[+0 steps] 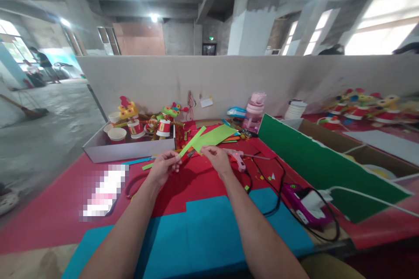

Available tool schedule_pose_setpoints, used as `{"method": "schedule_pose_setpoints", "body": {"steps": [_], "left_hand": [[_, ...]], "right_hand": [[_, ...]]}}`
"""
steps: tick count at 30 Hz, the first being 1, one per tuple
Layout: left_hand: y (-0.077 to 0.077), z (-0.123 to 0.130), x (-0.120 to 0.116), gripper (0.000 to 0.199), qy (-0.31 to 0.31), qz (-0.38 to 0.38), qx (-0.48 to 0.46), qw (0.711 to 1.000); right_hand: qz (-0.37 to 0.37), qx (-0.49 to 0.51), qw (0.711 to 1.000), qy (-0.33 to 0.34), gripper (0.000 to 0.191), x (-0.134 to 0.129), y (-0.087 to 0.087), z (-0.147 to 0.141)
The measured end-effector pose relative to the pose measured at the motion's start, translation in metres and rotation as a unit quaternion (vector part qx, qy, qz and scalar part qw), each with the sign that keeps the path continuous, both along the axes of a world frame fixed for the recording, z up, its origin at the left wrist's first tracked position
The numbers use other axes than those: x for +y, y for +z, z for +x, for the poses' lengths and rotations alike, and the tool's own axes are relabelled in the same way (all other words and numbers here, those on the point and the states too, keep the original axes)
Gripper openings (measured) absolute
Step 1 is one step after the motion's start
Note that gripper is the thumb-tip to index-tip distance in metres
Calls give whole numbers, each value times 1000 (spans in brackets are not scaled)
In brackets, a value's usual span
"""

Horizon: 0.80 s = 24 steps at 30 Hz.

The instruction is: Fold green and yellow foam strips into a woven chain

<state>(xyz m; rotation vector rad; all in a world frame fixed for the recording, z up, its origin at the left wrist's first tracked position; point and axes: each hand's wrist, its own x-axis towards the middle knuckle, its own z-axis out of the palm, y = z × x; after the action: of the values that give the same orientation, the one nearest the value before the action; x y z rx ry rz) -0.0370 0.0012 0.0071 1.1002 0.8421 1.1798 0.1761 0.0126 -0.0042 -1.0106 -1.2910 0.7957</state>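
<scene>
My left hand (165,166) is closed in a pinch around a narrow light-green paper strip (194,141), which slants up and away to the right. Another bit of green strip (147,167) shows left of that hand; whether it is the same piece I cannot tell. My right hand (216,159) has thumb and fingers pinched at the near corner of a light-green paper sheet (216,136), partly covering that corner. Just right of this hand a pink glue gun (238,157) lies on the red table cover (196,183). Scissors-like curved handles (132,185) lie beside my left forearm.
A white box (127,151) holds paper cups and decorated cup figures. A green-sided box (314,165) stands at right, near a purple power strip (303,204) with cables. Blue sheets (196,239) cover the near edge. A pink bottle (255,111) stands by the partition (222,82).
</scene>
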Motion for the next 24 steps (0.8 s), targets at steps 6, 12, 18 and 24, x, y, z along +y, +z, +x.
{"method": "schedule_pose_setpoints", "body": {"steps": [6, 12, 18, 24], "left_hand": [[-5, 19, -6, 29, 5, -5, -21, 1000], [-17, 48, -13, 25, 51, 66, 46, 995], [9, 24, -30, 17, 69, 235, 441, 864], [29, -31, -66, 29, 100, 120, 812, 563]], "right_hand": [[-21, 121, 977, 173, 34, -14, -5, -44], [-52, 248, 955, 153, 33, -20, -4, -59], [-76, 257, 949, 165, 33, -19, 2, -42], [-86, 143, 967, 191, 29, -19, 1, -35]]}}
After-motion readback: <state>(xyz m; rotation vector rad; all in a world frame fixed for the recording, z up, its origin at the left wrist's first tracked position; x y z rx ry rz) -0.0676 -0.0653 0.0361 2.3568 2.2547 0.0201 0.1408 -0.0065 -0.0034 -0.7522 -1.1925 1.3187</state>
